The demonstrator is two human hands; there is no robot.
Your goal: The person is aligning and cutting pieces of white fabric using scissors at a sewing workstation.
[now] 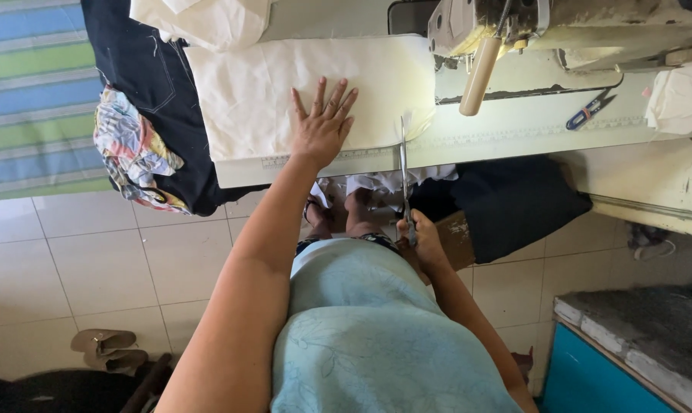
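The cream cloth (277, 95) lies flat on the table (514, 130), on its left part, with its near edge close to the table's near edge. The left hand (321, 126) rests on top of this cloth, near the cloth's near edge and a little right of its middle. The palm is down and the fingers are spread wide apart, pointing to the far side; this hand grips nothing, it only presses flat. The left arm comes straight from the body, reaching far and slightly to the right.

Just right of the left hand, the scissors (404, 172) stand almost upright in the view, with the blades pointing to the far side. The tips reach the right near corner of the cloth, at the table's edge. The right hand (422, 243) is lower, below the table's edge, and it is closed around the handles of the scissors. The right arm is bent, with the elbow near the body.

A sewing machine (560, 30) stands on the far right part of the table. Small blue-handled snips (591, 111) lie near it. Dark fabric (159, 84) hangs at the left end of the table, with a colourful patterned cloth (132, 149) over it.
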